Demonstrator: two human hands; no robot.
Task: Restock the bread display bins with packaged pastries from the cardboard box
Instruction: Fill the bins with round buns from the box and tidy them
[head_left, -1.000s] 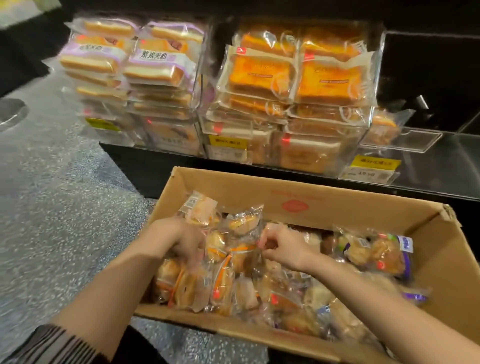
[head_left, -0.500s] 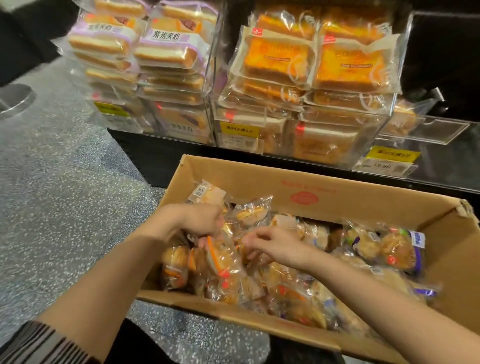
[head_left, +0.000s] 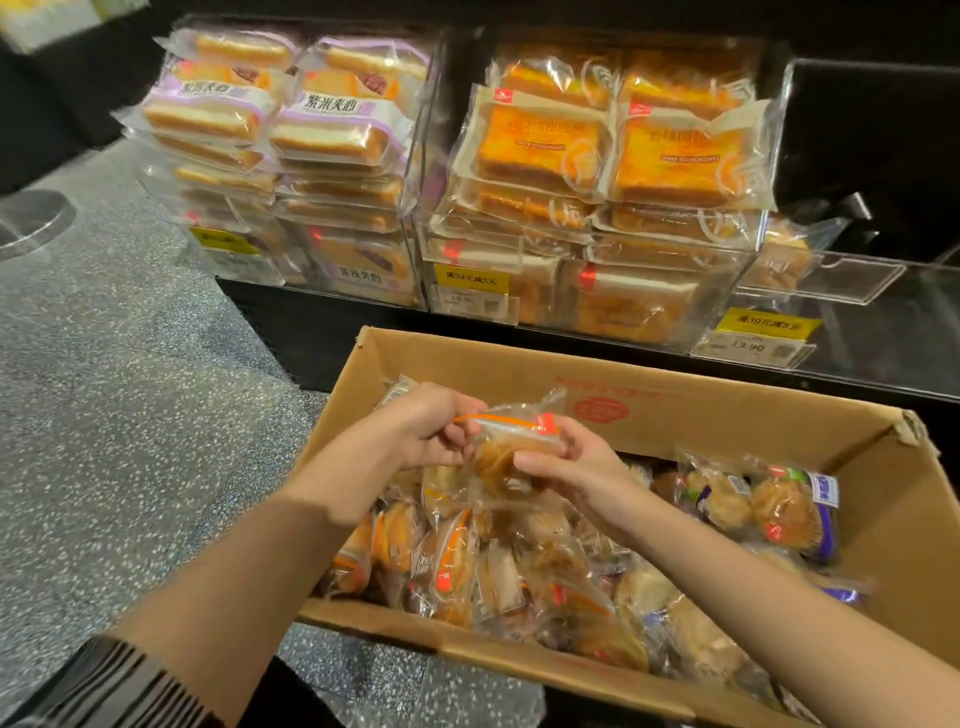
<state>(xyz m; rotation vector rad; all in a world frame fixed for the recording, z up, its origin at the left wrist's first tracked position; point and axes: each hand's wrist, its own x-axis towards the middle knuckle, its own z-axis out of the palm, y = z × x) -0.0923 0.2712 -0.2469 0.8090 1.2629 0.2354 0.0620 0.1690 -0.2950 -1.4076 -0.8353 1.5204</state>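
Above the cardboard box (head_left: 779, 421), your left hand (head_left: 426, 431) and right hand (head_left: 566, 467) both pinch one pastry packet (head_left: 506, 447); carry it gently, unsquashed, to the near-empty right bin (head_left: 831, 280).

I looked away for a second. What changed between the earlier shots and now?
Both hands rose out of the pile: the left hand and right hand now hold one packaged pastry above the cardboard box. The display bins stayed stocked as before.
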